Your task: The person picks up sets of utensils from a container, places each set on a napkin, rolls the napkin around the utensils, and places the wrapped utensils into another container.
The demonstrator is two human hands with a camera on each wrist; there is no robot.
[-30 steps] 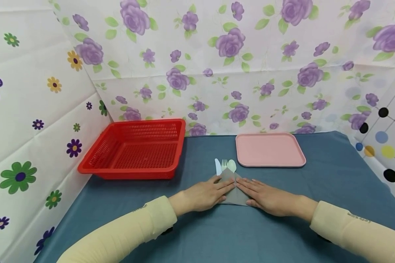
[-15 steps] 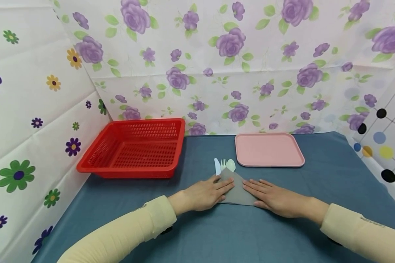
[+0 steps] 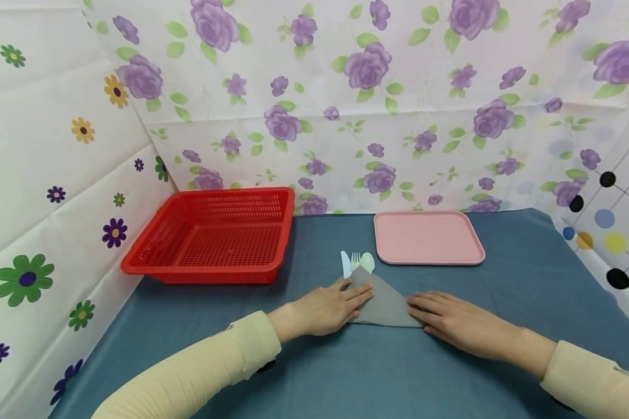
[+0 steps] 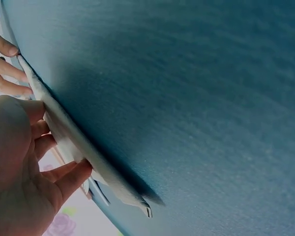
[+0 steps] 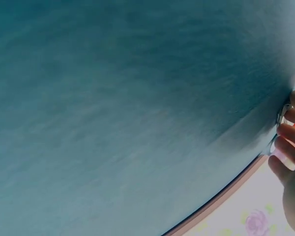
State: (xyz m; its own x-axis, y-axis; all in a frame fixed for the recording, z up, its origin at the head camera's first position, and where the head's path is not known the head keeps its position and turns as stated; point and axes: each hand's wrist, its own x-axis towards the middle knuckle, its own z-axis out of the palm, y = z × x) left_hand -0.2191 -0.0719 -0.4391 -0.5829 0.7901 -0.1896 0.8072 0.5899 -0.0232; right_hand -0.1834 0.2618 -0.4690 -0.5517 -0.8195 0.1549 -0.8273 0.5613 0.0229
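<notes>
A folded grey cloth, apparently a napkin (image 3: pixel 385 302), lies on the blue tablecloth with a pointed top. From under its upper edge stick out a pale knife (image 3: pixel 345 263), a fork (image 3: pixel 356 260) and a spoon (image 3: pixel 367 262); their lower parts are hidden. My left hand (image 3: pixel 322 311) rests on the napkin's left side, fingers extended and spread. In the left wrist view, my left fingertips (image 4: pixel 83 169) touch the grey cloth. At the napkin's right corner, the fingertips of my right hand (image 3: pixel 463 323) touch the cloth. Fairly straight right fingers (image 5: pixel 287 132) show at the right wrist view's edge.
A red plastic basket (image 3: pixel 209 270) stands at the back left. Behind the napkin to the right lies a pink tray (image 3: pixel 428 238). Flower-printed sheets (image 3: pixel 325 70) hang at the back and left, and a dotted sheet (image 3: pixel 615 221) borders the right.
My right hand has slid rightward across the napkin, from beside the left fingertips to the right corner, uncovering more grey cloth. The left hand has stayed in place.
</notes>
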